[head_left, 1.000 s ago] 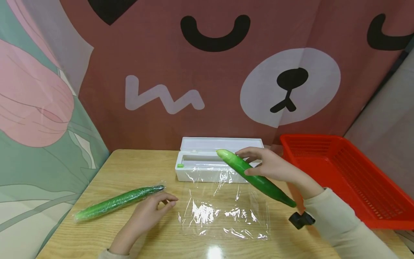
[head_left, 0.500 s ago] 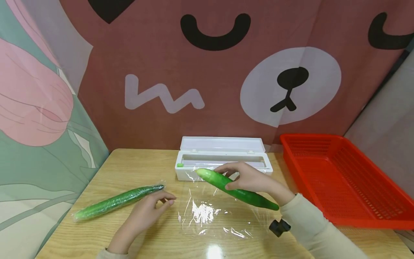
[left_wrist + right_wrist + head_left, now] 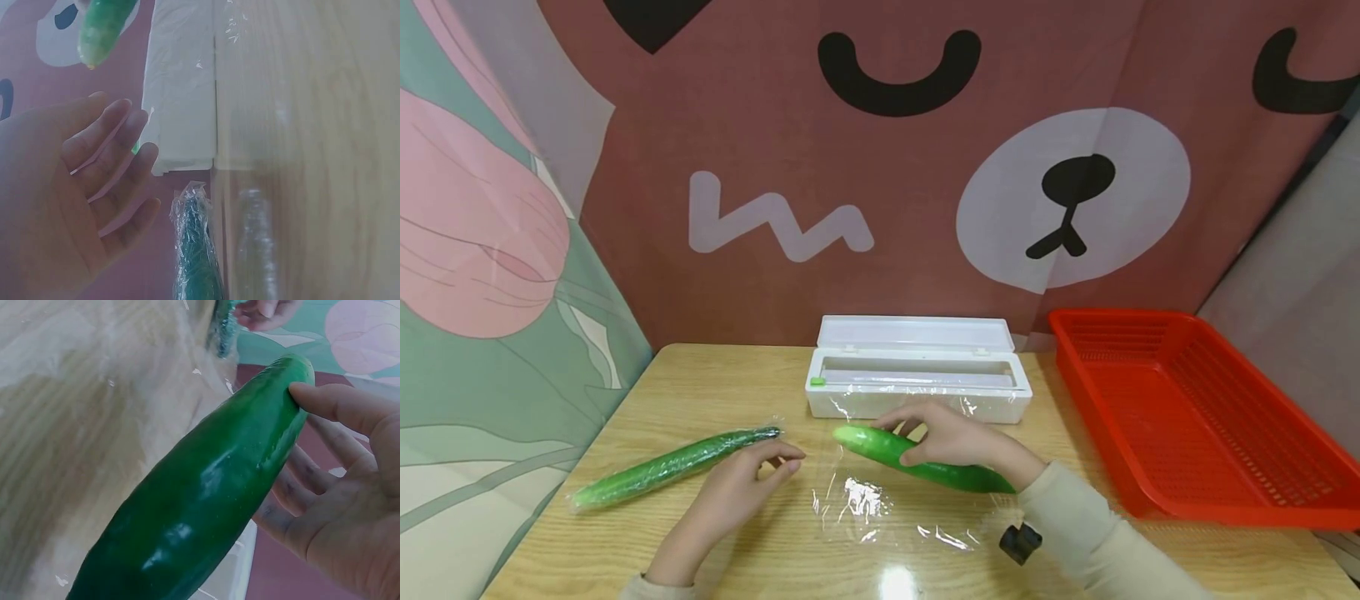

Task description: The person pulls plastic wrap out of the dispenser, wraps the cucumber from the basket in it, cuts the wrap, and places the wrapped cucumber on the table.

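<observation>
A bare green cucumber (image 3: 876, 443) is gripped in my right hand (image 3: 947, 437), its pale end pointing left. It is above the near part of a sheet of cling film (image 3: 861, 504) on the table; whether it touches the film I cannot tell. The right wrist view shows the thumb and fingers on either side of the cucumber (image 3: 194, 481). My left hand (image 3: 741, 492) holds nothing, its fingers loosely bent, beside a cucumber wrapped in film (image 3: 670, 469). In the left wrist view that wrapped cucumber (image 3: 197, 256) lies past the fingertips.
A white cling film dispenser (image 3: 917, 407) stands at the back with its lid up, the film running from its front. On the right is a red plastic basket (image 3: 1120, 450). A printed cloth (image 3: 910, 200) hangs behind the wooden table (image 3: 737, 383).
My right hand has carried the cucumber left and nearer to me, down from in front of the dispenser to over the film. My left hand has hardly moved.
</observation>
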A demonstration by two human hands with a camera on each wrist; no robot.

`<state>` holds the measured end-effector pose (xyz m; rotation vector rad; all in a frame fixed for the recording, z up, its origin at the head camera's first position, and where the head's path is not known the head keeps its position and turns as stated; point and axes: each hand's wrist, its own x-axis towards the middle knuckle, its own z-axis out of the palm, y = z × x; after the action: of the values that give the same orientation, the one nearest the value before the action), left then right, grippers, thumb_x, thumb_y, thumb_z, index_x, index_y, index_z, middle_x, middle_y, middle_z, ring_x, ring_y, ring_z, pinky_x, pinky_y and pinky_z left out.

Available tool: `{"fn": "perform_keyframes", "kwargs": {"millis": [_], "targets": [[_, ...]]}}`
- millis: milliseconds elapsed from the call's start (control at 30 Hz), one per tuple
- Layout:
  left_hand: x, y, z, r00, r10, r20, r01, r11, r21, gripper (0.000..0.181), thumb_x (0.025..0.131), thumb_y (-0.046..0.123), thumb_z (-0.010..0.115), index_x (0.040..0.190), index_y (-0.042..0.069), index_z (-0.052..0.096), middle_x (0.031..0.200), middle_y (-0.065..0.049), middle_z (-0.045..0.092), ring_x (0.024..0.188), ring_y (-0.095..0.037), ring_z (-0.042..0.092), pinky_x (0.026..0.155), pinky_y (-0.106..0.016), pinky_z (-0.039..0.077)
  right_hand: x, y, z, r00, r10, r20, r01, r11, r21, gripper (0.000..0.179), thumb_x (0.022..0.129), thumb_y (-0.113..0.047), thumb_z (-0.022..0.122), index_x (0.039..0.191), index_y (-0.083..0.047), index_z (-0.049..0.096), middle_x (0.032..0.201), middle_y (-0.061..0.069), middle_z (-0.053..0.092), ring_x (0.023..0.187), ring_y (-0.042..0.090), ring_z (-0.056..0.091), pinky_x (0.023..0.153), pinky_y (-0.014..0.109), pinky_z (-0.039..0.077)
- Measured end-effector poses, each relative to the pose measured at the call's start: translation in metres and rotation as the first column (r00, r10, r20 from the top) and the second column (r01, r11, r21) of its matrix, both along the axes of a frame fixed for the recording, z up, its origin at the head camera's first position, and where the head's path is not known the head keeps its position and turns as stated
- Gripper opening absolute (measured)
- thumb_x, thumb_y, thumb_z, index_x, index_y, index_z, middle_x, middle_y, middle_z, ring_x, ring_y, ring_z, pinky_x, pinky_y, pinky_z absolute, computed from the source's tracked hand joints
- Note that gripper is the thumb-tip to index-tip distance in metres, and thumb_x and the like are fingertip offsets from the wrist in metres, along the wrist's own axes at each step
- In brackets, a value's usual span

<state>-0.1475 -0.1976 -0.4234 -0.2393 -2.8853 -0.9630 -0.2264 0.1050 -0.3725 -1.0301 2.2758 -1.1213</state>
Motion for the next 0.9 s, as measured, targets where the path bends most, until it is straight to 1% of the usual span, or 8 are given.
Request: {"fn": "perform_keyframes", "kwargs": {"millis": [100, 300, 500, 633, 767, 900], "targets": [[0.000, 0.000, 0.000, 1.000, 0.005, 0.007, -0.005, 1.000, -0.001, 0.012, 0.095, 0.028, 0.069, 0.105, 0.027, 0.075, 0.101, 0.021, 0.067, 0.094, -0.006, 0.063, 0.083, -0.038, 0.051, 0.001, -0.003, -0.007, 1.000, 0.017, -0.009, -0.017, 1.000, 0.008, 0.053, 0.081, 0.005, 0.076, 0.130, -0.009, 0.065, 0.121, 0.005, 0.063, 0.108, 0.027, 0.062, 0.080, 0.029, 0.055], [0.000, 0.000, 0.000, 0.999, 0.018, 0.028, -0.018, 1.000, -0.001, 0.012, 0.095, 0.027, 0.069, 0.105, 0.027, 0.075, 0.103, 0.020, 0.067, 0.096, -0.008, 0.063, 0.085, -0.039, 0.051, 0.004, -0.009, -0.020, 0.999, 0.034, -0.003, -0.034, 0.998, 0.054, 0.051, 0.081, 0.004, 0.076, 0.129, -0.011, 0.066, 0.121, 0.002, 0.065, 0.107, 0.024, 0.062, 0.087, 0.035, 0.052], [-0.001, 0.000, 0.000, 0.999, 0.025, 0.036, -0.025, 1.000, 0.000, 0.011, 0.095, 0.028, 0.069, 0.105, 0.028, 0.074, 0.103, 0.020, 0.067, 0.096, -0.008, 0.063, 0.085, -0.039, 0.050, 0.007, -0.014, -0.028, 1.000, 0.019, 0.017, -0.020, 0.998, 0.061, 0.048, 0.079, 0.003, 0.077, 0.125, -0.007, 0.067, 0.118, 0.002, 0.067, 0.105, 0.022, 0.062, 0.089, 0.034, 0.052], [-0.001, 0.000, 0.001, 0.999, 0.026, 0.046, -0.026, 1.000, 0.002, 0.011, 0.095, 0.028, 0.069, 0.105, 0.028, 0.074, 0.104, 0.020, 0.067, 0.097, -0.008, 0.063, 0.086, -0.039, 0.050, 0.008, -0.016, -0.034, 0.999, 0.004, 0.040, -0.006, 0.998, 0.063, 0.045, 0.080, 0.003, 0.076, 0.123, -0.007, 0.068, 0.119, 0.000, 0.067, 0.106, 0.021, 0.062, 0.090, 0.033, 0.051], [-0.001, 0.000, 0.001, 0.999, 0.022, 0.044, -0.022, 1.000, 0.003, 0.011, 0.095, 0.028, 0.069, 0.105, 0.028, 0.074, 0.104, 0.020, 0.068, 0.097, -0.008, 0.063, 0.085, -0.039, 0.050, 0.009, -0.018, -0.039, 0.999, -0.003, 0.054, -0.001, 0.998, 0.067, 0.043, 0.080, 0.003, 0.075, 0.121, -0.008, 0.068, 0.118, 0.000, 0.068, 0.105, 0.021, 0.062, 0.091, 0.034, 0.051], [-0.001, 0.000, 0.001, 1.000, 0.008, 0.023, -0.008, 1.000, 0.002, 0.010, 0.095, 0.028, 0.069, 0.104, 0.029, 0.074, 0.103, 0.020, 0.067, 0.095, -0.008, 0.063, 0.083, -0.038, 0.051, 0.010, -0.020, -0.043, 0.998, -0.001, 0.059, -0.004, 0.997, 0.078, 0.042, 0.080, 0.002, 0.075, 0.121, -0.008, 0.069, 0.118, 0.001, 0.068, 0.105, 0.021, 0.063, 0.091, 0.035, 0.051]]}}
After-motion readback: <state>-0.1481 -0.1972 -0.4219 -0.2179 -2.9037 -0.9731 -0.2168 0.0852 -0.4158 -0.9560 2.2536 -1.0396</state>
